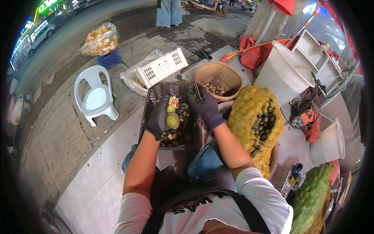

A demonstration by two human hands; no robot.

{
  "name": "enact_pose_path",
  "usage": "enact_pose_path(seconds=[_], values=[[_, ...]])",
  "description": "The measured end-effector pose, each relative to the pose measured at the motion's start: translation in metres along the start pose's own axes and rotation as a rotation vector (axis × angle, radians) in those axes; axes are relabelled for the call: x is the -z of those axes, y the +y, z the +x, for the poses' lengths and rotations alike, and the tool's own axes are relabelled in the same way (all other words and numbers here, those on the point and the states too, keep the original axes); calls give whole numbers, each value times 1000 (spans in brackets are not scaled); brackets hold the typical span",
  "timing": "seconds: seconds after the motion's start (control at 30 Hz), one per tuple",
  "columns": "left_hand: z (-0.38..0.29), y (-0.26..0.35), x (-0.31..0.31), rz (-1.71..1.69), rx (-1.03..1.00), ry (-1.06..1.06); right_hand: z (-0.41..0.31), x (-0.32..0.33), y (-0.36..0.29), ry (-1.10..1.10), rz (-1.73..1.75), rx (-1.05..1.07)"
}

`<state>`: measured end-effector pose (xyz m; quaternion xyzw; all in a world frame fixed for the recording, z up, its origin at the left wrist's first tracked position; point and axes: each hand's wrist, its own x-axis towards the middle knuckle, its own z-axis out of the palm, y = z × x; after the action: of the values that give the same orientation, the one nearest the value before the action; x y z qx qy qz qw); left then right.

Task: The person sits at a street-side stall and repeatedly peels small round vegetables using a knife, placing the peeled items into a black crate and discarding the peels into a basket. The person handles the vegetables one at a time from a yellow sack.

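Note:
Dark knit gloves cover both my hands, which are over a black plastic crate (151, 96). My left hand (158, 118) is at the crate's left side, beside a round green fruit (172, 120) and a smaller green one (170, 108). Whether it grips anything is unclear. My right hand (206, 106) is shut on a knife (197, 87), its thin blade slanting up towards the far side. A green piece by the right fingers is partly hidden. Husk scraps and dark round pieces (172, 137) lie in the crate.
A wicker basket (233, 74) holds brown nuts (214, 88). At right stands a torn yellow mesh sack (242, 117) of dark green round fruits. A white crate (163, 68) lies beyond, a plastic chair (95, 98) left, a large white bucket (277, 70) and orange machine (306, 120) right.

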<state>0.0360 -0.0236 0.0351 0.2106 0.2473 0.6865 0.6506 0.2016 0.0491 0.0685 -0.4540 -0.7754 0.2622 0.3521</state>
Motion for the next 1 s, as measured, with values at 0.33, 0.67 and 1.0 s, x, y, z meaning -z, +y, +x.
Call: enact_pose_path(seconds=[0.33, 0.67, 1.0], values=[[3, -3, 8, 18, 1, -89, -19, -8, -19, -319, 32, 294], [5, -2, 16, 265, 13, -49, -18, -4, -7, -502, 212, 155], [14, -1, 12, 219, -127, -235, 8, -5, 44, -337, 1134, -121]])
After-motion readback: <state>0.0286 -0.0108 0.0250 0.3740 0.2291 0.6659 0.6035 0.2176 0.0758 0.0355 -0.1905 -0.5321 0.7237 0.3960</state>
